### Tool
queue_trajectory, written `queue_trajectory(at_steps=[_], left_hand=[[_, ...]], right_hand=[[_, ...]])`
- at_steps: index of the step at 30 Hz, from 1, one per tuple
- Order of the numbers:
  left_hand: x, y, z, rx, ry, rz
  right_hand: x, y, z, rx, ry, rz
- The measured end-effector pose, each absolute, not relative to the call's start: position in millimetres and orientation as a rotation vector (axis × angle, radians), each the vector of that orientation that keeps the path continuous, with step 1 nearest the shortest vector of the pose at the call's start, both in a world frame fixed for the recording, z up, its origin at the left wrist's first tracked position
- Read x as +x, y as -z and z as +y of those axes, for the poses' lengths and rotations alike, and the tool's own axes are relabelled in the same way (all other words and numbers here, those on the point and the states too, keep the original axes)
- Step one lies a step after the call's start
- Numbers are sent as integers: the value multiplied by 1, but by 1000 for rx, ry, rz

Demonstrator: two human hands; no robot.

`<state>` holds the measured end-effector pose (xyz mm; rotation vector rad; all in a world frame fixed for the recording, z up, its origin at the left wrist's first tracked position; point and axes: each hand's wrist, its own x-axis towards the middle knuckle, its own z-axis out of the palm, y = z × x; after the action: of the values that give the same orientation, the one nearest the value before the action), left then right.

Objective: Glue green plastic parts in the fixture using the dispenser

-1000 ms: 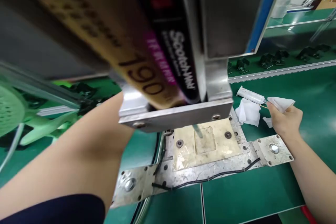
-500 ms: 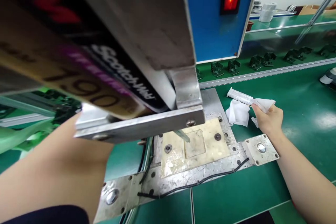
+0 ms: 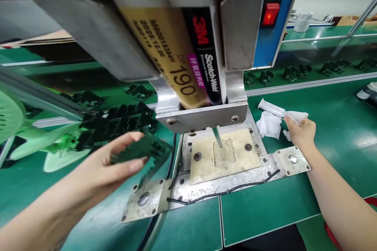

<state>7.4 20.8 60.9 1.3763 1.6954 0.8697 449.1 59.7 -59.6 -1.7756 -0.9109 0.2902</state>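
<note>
Between the fingers and thumb of my left hand (image 3: 118, 164) is a dark green bracket-like part (image 3: 147, 151), held above the left button plate (image 3: 145, 200) and smeared by motion. My right hand (image 3: 302, 131) pinches a white wipe (image 3: 297, 117) at the end of a clear syringe (image 3: 271, 108). Beside it a crumpled white cloth (image 3: 268, 125) lies on the bench. In the middle, an adhesive cartridge (image 3: 188, 62) sits in a metal holder, its greenish nozzle (image 3: 218, 137) pointing down over the recess of a cream fixture plate (image 3: 200, 172).
A blue control box (image 3: 263, 53) with a lit red switch (image 3: 270, 13) stands behind the holder. Many dark parts (image 3: 120, 121) lie at the left behind a green fan (image 3: 64, 137); more line the rear ledge. A right button plate (image 3: 291, 160) sits near my right wrist.
My left hand has come out from behind the cartridge holder to the left, with the dark green part in it. The view has shifted; my right hand stays at the wipe.
</note>
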Motion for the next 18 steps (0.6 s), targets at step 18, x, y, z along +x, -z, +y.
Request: queue_trajectory(at_steps=[18], left_hand=[[103,-33,36,1331,-415,1112]], right_hand=[[453,55,55,-1665,-518,-976]])
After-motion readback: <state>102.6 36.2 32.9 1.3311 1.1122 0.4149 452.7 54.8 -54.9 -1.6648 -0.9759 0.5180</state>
